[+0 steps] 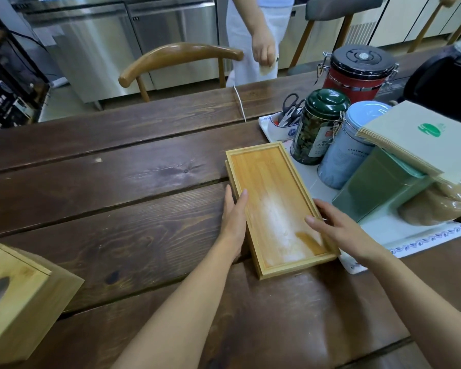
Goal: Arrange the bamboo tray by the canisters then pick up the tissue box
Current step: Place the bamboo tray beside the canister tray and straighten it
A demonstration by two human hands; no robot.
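An empty rectangular bamboo tray (269, 187) lies on the dark wooden table, its right edge against a white patterned tray (415, 235). My left hand (233, 217) grips the bamboo tray's left rim, thumb over the edge. My right hand (338, 227) holds its right rim near the front corner. Just right of it stand the canisters: a dark green tin (317, 126), a pale blue jar (349, 145), a green square tin (378, 187) and a red jar with a black lid (357, 73). The wooden tissue box (19, 299) sits at the table's near left corner, untouched.
A stack of paper napkins (421, 134) rests on the green tin. Scissors in a small bowl (288, 113) stand behind the green tin, a black kettle (447, 78) at far right. A wooden chair (176, 59) and a standing person (253, 38) are across the table.
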